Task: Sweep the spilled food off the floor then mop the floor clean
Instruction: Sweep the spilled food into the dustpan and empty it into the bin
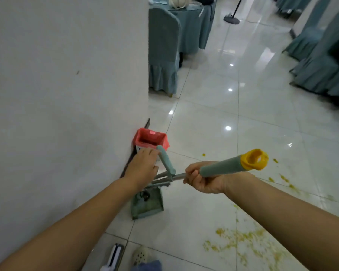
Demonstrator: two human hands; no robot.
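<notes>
Glossy white floor tiles (pixel 213 118) beside a wall, spilled food (pixel 241 241) unswept, mopping not begun.

Yellow bits lie scattered to the right, so both steps remain. Right hand (pixel 202 180) is closed around the broom handle (pixel 221 167); left hand (pixel 143 165), fingers loosely curled, touches the dustpan handle (pixel 165 160) above the dustpan (pixel 148 206), near a red-lined bin (pixel 150 138).

The floor (pixel 213 118) is glossy pale tile, mirroring the ceiling lights. The wall (pixel 67 75) at the left of the frame is matt and smooth. The broom handle (pixel 219 168) shows bare metal below a matt green sleeve with a shiny yellow plastic cap (pixel 254 159). The dustpan (pixel 148 205) looks like dull green plastic. The bin (pixel 150 138) wears a thin red plastic liner. The chairs (pixel 162 49) at the upper centre wear soft teal cloth covers.
</notes>
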